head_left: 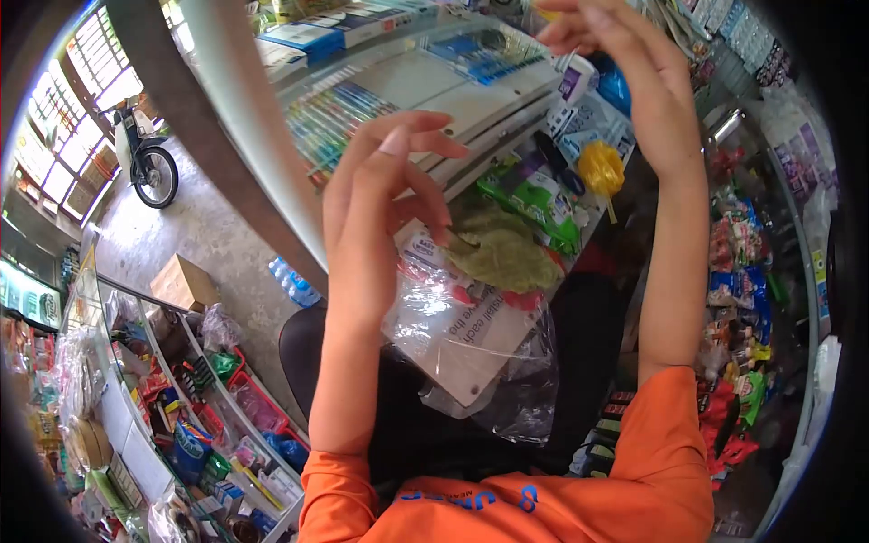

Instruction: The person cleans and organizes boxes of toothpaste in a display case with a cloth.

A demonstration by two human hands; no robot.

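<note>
**Two hands raised over a crowded shop worktop**

The left hand is loosely spread and clamps on nothing. Its lower fingertips sit at the edge of a green wad, though I cannot tell if they touch it. The wad lies on top of one clear plastic bag, which covers one printed card whose text is only partly readable. The right hand is held higher and well apart from the left. Its fingertips run to the top edge, so I cannot tell whether it grips anything.

There is open air between the two forearms, but below them the bag fills the space.

One yellow lolly and one green packet lie just beyond the wad. Both sit against the glass worktop, where rows of pens are too small to count. Hanging packets crowd the right side, which blurs into the dark rim.

To the left the floor is bare. On it stand one cardboard box, a pack of water bottles and one motorbike. A shelf rack is cut off at the lower edge.
</note>
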